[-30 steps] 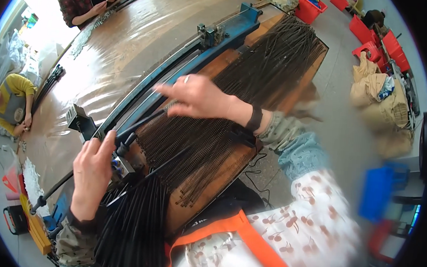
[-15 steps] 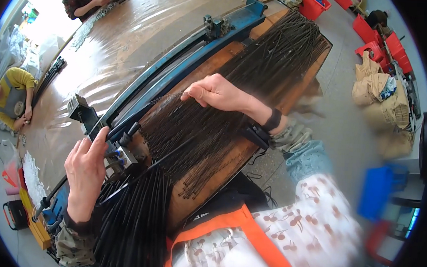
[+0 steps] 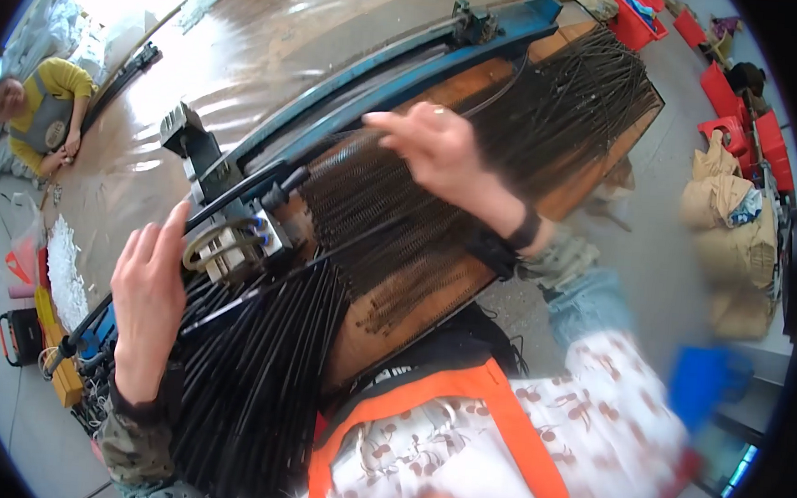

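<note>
My left hand (image 3: 148, 293) is closed over a long black tube (image 3: 237, 200) that lies slantwise across the clamp fixture (image 3: 239, 248). Its fingertips rest near the fixture's metal block and are partly hidden. My right hand (image 3: 436, 151) is over the thin dark coil springs (image 3: 373, 211), blurred by motion. Its index finger stretches left toward the blue rail (image 3: 361, 110), and I see no spring in the fingers. A fan of black tubes (image 3: 254, 377) lies in front of me, beside the fixture.
A plastic-covered table (image 3: 264, 67) stretches beyond the rail. More springs are heaped at the wooden board's far end (image 3: 573, 86). A person in yellow (image 3: 51, 114) sits at the left. Red crates (image 3: 636, 22) and brown sacks (image 3: 738, 215) stand on the right floor.
The right hand's pinch on a coil spring has loosened, its index finger now extended. The left hand stays at the tube. The whole view has shifted.
</note>
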### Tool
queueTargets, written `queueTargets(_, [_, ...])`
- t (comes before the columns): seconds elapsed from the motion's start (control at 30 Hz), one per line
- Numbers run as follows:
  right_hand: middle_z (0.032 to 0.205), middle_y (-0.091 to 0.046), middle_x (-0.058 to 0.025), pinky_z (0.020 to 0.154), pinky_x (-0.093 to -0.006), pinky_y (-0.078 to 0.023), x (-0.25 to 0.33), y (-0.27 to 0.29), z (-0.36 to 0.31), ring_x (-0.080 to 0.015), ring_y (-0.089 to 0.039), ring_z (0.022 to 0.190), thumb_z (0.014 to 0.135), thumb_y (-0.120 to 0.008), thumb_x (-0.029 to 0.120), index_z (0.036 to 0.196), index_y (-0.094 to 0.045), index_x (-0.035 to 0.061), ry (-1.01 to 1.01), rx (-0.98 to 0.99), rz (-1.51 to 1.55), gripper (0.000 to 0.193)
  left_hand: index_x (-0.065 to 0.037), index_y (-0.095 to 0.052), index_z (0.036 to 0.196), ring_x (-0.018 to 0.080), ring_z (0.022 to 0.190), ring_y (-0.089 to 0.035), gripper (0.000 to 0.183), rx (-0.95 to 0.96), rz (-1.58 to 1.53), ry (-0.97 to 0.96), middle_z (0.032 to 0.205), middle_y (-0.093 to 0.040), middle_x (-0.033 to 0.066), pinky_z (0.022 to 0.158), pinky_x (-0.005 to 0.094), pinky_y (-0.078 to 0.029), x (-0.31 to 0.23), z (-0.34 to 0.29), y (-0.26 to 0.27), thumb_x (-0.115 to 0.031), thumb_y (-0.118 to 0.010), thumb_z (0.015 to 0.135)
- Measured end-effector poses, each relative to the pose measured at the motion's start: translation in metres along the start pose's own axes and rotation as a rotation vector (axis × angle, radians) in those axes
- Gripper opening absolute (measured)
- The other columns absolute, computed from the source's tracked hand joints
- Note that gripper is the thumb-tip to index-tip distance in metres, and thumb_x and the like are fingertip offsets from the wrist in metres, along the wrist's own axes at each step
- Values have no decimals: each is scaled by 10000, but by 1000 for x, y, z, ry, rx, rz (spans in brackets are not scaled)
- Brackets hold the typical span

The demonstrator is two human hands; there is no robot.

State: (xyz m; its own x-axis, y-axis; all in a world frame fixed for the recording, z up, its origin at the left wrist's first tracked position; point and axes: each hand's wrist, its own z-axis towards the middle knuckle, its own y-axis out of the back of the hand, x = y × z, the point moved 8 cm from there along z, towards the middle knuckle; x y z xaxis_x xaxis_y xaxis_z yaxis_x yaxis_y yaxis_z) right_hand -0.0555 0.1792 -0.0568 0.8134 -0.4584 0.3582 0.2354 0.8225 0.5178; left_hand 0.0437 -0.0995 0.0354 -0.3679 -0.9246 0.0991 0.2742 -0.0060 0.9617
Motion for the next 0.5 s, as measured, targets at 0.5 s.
queueTargets(0.5, [865,-714,-71,703,-277,-526,-9,-116,77,-129,-653,759,959,-676,135,1111,-693,40,-385,354,537,180,14,-664,1146,179,794,-576,188,-537,74,315,923,-653,124,729,277,-474,133,-84,124,-102,-623,1004])
